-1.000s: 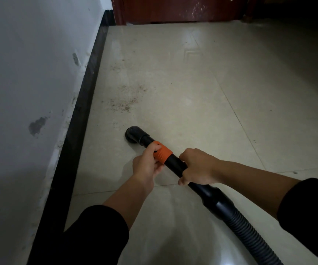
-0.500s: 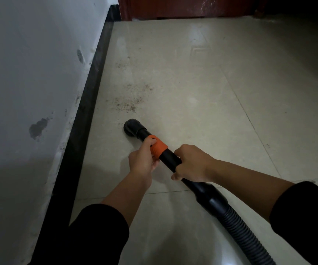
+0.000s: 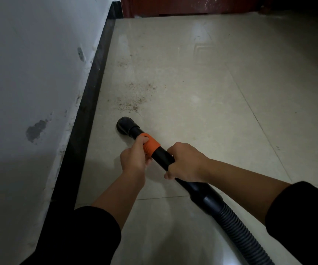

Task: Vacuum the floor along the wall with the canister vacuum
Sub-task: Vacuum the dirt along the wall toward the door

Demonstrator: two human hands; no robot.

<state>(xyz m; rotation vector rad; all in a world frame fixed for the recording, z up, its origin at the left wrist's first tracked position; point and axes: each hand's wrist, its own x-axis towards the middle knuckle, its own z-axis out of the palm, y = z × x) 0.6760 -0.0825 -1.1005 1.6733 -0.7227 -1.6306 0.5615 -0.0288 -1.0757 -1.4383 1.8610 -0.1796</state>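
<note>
At centre view, both hands hold the black wand [image 3: 163,156] of the canister vacuum.

L hand [image 3: 135,159]: fingers curled round the wand at its orange collar [image 3: 151,146], thumb over the collar's forward edge.

R hand [image 3: 186,163]: clamped over the wand just behind the L grip, knuckles up. The hands are near each other but apart, w/ a short bare length of tube between them.

Ahead of the L grip: round black nozzle [image 3: 124,125], set on the floor [image 3: 202,96] (glossy beige tile).

Just beyond the nozzle: patch of brown grit [image 3: 131,104], not touching it; thinner specks lie further ahead along the wall side.

Behind the R grip: the wand widens into a glossy black cuff [image 3: 206,196], then a ribbed hose [image 3: 238,232] that runs back and leaves the view at the lower edge.

To the L of the grip: black skirting [image 3: 89,119] at the foot of a white wall [image 3: 30,64] w/ a grey chipped patch [image 3: 35,130]. The nozzle is near the skirting but apart from it.

Far ahead: foot of a dark red-brown door [image 3: 173,4].

Below the forearms: a grout line [image 3: 160,197] crosses the tile. Both arms wear black sleeves, L [image 3: 97,232] and R [image 3: 303,217], pushed up the forearm.
</note>
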